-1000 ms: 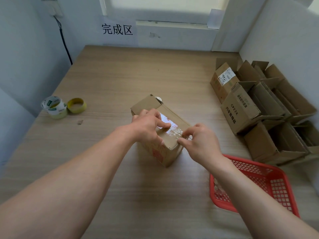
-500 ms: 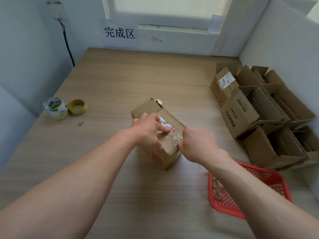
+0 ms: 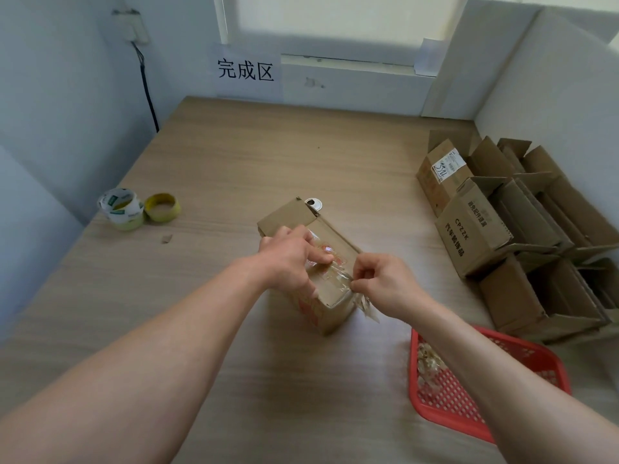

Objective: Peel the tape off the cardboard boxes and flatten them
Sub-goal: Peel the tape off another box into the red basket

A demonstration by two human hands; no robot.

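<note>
A small brown cardboard box stands mid-table with a strip of clear tape along its top seam. My left hand rests on the box's top, fingers curled over it and a fingertip pressing near the tape. My right hand pinches the tape's near end at the box's right edge; a crumpled loose piece of tape hangs below that hand. The far flap of the box is lifted.
Several opened cardboard boxes are stacked against the right wall. A red plastic basket with tape scraps sits near right. Two tape rolls lie at the left edge. A paper sign hangs on the back wall.
My right hand has pulled the tape end off the box's top toward the right edge, and loose tape now dangles below it. The left hand stays on the box.
</note>
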